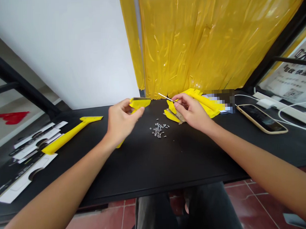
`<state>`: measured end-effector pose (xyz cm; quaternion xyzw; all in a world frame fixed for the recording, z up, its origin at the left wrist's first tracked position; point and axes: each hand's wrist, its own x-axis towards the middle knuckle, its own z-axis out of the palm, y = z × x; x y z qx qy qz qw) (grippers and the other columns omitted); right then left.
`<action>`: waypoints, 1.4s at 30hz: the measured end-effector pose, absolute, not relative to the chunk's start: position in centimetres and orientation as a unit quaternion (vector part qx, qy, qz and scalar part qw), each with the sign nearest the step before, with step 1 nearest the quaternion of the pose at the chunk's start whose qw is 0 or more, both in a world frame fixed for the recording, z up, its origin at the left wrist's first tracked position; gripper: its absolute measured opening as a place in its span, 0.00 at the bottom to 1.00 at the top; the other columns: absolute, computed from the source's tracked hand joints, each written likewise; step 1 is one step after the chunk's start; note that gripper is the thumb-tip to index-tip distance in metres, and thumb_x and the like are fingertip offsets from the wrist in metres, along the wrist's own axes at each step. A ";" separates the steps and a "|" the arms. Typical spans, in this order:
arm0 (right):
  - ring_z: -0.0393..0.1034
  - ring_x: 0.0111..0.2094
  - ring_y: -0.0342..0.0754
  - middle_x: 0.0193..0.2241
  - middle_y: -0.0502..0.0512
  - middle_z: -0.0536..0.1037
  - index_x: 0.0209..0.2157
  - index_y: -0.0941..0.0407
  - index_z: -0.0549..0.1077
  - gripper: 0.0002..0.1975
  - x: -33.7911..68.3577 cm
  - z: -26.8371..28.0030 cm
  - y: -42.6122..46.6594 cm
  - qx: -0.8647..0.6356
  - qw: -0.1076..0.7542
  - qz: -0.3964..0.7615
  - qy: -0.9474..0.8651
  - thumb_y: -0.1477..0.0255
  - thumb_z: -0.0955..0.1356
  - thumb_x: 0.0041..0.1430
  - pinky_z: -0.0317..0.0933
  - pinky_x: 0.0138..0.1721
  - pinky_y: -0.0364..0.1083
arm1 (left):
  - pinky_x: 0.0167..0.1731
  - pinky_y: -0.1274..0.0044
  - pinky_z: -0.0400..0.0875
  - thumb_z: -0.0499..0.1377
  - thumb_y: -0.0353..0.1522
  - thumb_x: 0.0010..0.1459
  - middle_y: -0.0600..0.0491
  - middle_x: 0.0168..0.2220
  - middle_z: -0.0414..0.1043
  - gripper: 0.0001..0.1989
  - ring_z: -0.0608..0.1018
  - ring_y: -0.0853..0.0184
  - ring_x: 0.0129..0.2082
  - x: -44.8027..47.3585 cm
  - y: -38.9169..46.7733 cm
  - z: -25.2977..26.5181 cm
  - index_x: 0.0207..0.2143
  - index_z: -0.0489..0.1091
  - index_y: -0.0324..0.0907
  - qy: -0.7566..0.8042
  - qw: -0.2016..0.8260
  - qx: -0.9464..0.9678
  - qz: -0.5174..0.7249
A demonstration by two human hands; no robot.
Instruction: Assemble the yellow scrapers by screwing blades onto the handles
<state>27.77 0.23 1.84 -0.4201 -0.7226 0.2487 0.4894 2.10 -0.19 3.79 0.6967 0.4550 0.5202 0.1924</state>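
Left hand: raised over the desk, left of centre; fingers closed around a yellow scraper, head up and far, handle end showing below the wrist.
Right hand: right of centre, fingers pinched on a thin metal blade that points left toward the scraper head; blade and scraper are near, not touching.
Screws: small loose heap on the desk, between the two hands and slightly nearer.
Yellow parts: flat pieces on the desk just beside and under the right hand; a larger yellow pile lies beyond it.
Second scraper: lies flat, left, well apart from the hands.
Cards: black-and-white packaging, near left edge.
Phone: face up, right.
White cables: far right.
Backdrop: yellow plastic sheet, white wall.
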 end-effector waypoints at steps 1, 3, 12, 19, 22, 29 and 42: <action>0.65 0.30 0.45 0.30 0.51 0.72 0.43 0.54 0.74 0.11 28.1 2.0 0.3 -0.422 0.459 0.238 -0.745 0.64 0.67 0.63 0.58 0.32 0.45 | 0.24 0.78 0.73 0.67 0.33 0.52 0.51 0.30 0.79 0.07 0.79 0.67 0.25 1.9 0.2 4.0 0.34 0.77 0.39 0.461 0.257 0.673 0.519; 0.66 0.28 0.46 0.27 0.50 0.74 0.40 0.54 0.76 0.11 28.7 2.6 0.4 -0.436 0.403 0.249 -0.765 0.62 0.68 0.62 0.58 0.31 0.46 | 0.22 0.78 0.73 0.69 0.31 0.49 0.50 0.26 0.78 0.09 0.77 0.68 0.22 1.6 1.0 4.0 0.33 0.77 0.37 0.476 0.381 0.626 0.487; 0.64 0.26 0.43 0.25 0.48 0.73 0.34 0.54 0.72 0.10 31.1 4.9 0.3 -0.498 0.428 0.210 -0.725 0.63 0.72 0.58 0.55 0.30 0.44 | 0.23 0.78 0.77 0.71 0.25 0.44 0.48 0.22 0.74 0.09 0.77 0.69 0.21 1.3 3.2 1.5 0.25 0.73 0.35 0.531 0.596 0.464 0.383; 0.62 0.24 0.43 0.23 0.50 0.71 0.31 0.56 0.75 0.15 30.3 5.1 -0.4 -0.434 0.390 0.287 -0.759 0.57 0.71 0.60 0.55 0.25 0.44 | 0.20 0.83 0.73 0.69 0.27 0.48 0.48 0.21 0.74 0.08 0.76 0.71 0.20 1.6 3.7 0.5 0.25 0.72 0.36 0.487 0.629 0.467 0.386; 0.64 0.24 0.43 0.24 0.51 0.73 0.33 0.55 0.75 0.15 29.9 5.0 -0.8 -0.411 0.387 0.306 -0.766 0.57 0.69 0.62 0.57 0.25 0.43 | 0.20 0.83 0.72 0.69 0.27 0.49 0.49 0.21 0.73 0.08 0.75 0.72 0.20 1.8 3.5 0.4 0.25 0.71 0.35 0.473 0.643 0.464 0.385; 0.64 0.23 0.41 0.23 0.50 0.73 0.33 0.56 0.74 0.16 29.0 4.4 -1.2 -0.393 0.336 0.363 -0.775 0.57 0.69 0.62 0.57 0.24 0.42 | 0.20 0.83 0.72 0.68 0.25 0.49 0.50 0.22 0.72 0.07 0.74 0.72 0.21 2.1 3.2 0.3 0.30 0.73 0.34 0.450 0.670 0.445 0.389; 0.64 0.24 0.41 0.24 0.50 0.72 0.33 0.56 0.74 0.14 28.5 3.9 -1.1 -0.388 0.334 0.373 -0.774 0.58 0.69 0.63 0.57 0.24 0.42 | 0.19 0.83 0.71 0.67 0.25 0.50 0.50 0.20 0.72 0.05 0.74 0.72 0.20 2.3 3.0 0.4 0.29 0.73 0.34 0.436 0.666 0.463 0.389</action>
